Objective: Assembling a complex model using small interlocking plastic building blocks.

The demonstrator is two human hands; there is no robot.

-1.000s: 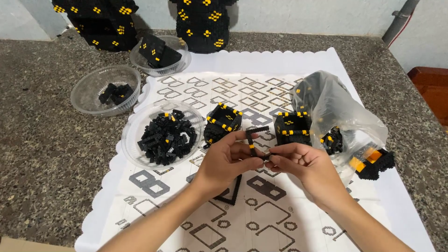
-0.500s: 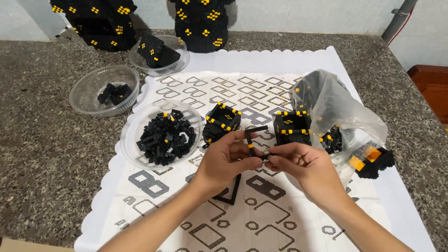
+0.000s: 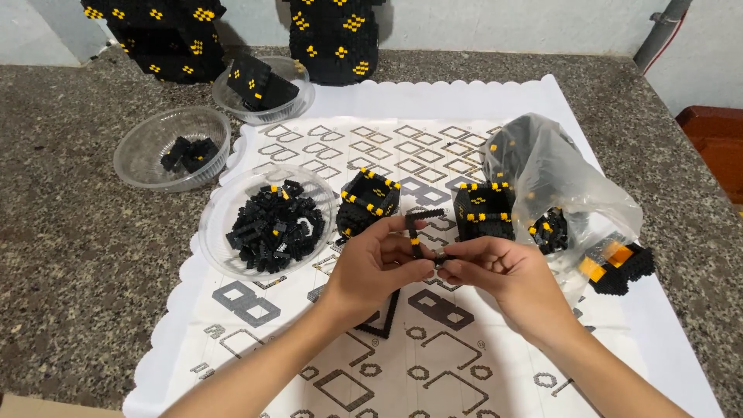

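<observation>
My left hand (image 3: 379,263) pinches a small black-and-yellow brick assembly (image 3: 416,231) that sticks up above its fingertips. My right hand (image 3: 503,275) meets it at the middle and pinches a tiny black brick (image 3: 439,261) against that assembly. Both hands hover over a white instruction sheet (image 3: 433,155) printed with grey block shapes. Just beyond the fingers stand two black cube-like builds with yellow studs, one (image 3: 369,201) on the left and one (image 3: 484,210) on the right.
A clear bowl (image 3: 224,240) of loose black bricks lies left of my hands. Two more clear bowls (image 3: 139,159) (image 3: 298,97) hold a few pieces farther back. A crumpled clear plastic bag (image 3: 569,182) with brick pieces lies right. Large black-and-yellow builds (image 3: 162,39) (image 3: 337,39) stand at the back of the granite counter.
</observation>
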